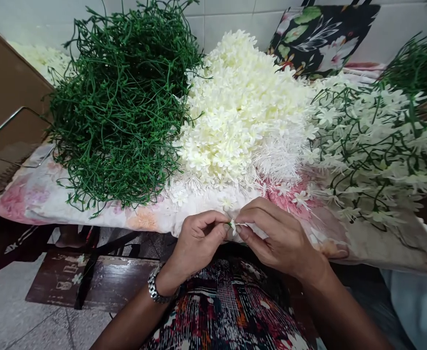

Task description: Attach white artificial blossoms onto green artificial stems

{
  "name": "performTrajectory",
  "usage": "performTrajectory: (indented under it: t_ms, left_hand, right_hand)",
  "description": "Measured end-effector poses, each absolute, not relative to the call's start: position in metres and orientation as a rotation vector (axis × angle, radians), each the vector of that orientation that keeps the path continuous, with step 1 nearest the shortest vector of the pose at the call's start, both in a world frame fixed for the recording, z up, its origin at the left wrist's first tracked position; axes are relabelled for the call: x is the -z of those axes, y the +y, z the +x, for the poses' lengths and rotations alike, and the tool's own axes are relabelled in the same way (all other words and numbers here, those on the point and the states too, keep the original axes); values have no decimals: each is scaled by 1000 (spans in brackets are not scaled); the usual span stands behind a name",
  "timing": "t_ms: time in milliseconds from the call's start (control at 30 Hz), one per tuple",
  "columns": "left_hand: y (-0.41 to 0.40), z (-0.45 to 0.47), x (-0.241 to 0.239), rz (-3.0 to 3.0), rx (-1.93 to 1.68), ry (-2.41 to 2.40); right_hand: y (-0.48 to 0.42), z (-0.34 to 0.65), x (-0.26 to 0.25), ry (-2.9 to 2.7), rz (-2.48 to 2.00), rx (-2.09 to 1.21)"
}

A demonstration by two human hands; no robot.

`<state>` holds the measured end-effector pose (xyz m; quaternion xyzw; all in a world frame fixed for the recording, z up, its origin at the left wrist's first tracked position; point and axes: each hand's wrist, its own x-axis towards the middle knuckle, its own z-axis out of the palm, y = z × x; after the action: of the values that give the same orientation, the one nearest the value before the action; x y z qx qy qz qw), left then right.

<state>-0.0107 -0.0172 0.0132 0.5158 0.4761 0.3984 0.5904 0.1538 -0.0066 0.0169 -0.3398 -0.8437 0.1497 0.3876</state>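
Note:
My left hand (203,238) pinches a short bit of green stem at the table's front edge. Between my two hands sits a small white artificial flower (232,226), threaded at the stem's tip. The fingers of my right hand (275,233) close on a thin white piece at the flower's other side, which looks like a stamen. Just beyond lie a heap of cream-white flower heads (231,107) and a bundle of white stamens (281,158). A large tangle of green plastic stems (122,107) rests to the left.
Assembled white flowers on green stems (377,150) are piled at the right. A floral cloth (118,216) covers the table. At the back stands a black floral bag (322,39). On the left are a cardboard box (12,82) and, lower down, a brown wooden bench (118,282).

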Motion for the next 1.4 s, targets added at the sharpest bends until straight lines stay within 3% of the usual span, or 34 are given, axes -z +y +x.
performTrajectory:
  t_ms: [500, 1400]
  left_hand:
    - [-19, -11, -6, 1446, -1038, 1156]
    - [-19, -10, -3, 1759, -1053, 1168]
  right_hand:
    - [-7, 153, -11, -2145, -871, -187]
    - [-7, 149, -2, -2095, -885, -398]
